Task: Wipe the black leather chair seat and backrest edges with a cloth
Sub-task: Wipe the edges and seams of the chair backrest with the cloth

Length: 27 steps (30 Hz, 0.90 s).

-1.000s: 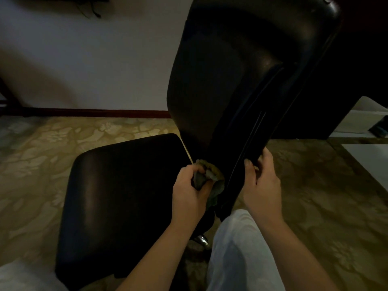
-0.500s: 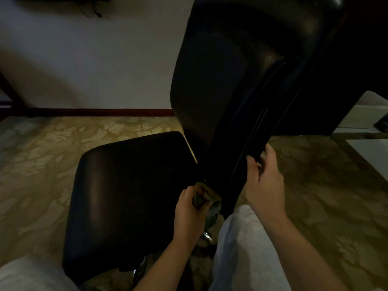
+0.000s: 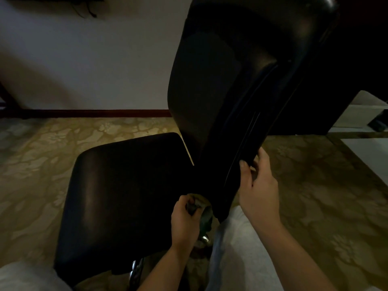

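Head view showed the left hand (image 3: 184, 219) at lower centre, fingers curled round the cloth (image 3: 202, 206) at the backrest's (image 3: 231, 80) bottom edge; right hand (image 3: 259, 185) clasped its side; seat (image 3: 126, 185) seemingly not yet wiped.

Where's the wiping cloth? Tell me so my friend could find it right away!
Start at the tall black backrest and follow its near edge down to the bottom, beside the seat. There the left hand grips a crumpled greenish cloth, the only pale, soft thing against all that black leather.

Black leather chair (image 3: 126, 185); greenish cloth (image 3: 204, 208); gold carpet (image 3: 315, 196) (floral pattern).
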Each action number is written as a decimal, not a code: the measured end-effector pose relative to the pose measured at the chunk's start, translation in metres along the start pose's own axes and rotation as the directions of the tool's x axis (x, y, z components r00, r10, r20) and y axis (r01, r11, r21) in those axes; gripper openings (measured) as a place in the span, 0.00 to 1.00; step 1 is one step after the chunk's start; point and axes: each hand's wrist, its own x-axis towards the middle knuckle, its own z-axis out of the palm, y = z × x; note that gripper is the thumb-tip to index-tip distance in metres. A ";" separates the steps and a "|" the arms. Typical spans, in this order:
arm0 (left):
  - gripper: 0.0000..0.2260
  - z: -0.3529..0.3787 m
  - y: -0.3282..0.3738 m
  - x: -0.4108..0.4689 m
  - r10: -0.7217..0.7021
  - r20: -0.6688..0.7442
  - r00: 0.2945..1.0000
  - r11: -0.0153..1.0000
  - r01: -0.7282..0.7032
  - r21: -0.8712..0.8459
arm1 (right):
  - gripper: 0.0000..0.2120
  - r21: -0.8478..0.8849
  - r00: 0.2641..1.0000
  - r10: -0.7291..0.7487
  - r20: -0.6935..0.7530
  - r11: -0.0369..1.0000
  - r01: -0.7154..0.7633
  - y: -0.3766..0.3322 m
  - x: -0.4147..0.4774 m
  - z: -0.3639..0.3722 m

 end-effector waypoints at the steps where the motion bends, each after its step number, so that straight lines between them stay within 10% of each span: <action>1: 0.12 -0.003 -0.002 -0.003 0.008 0.001 1.000 1.000 -0.008 -0.010 | 0.21 -0.007 1.000 -0.001 -0.002 1.000 0.001 0.001 0.000 0.000; 10: 0.10 -0.005 0.034 0.000 0.137 -0.035 0.990 0.976 -0.141 -0.168 | 0.21 -0.060 0.999 -0.013 -0.036 0.998 0.011 0.003 -0.002 0.005; 17: 0.13 0.002 0.003 0.007 0.069 0.118 0.991 0.969 -0.095 0.230 | 0.21 -0.052 1.000 0.008 -0.001 0.999 -0.008 0.002 0.000 0.000; 27: 0.19 -0.048 0.070 -0.015 0.333 0.012 0.943 0.942 -0.334 0.039 | 0.21 -0.032 1.000 0.015 0.025 0.999 -0.014 -0.003 0.006 -0.004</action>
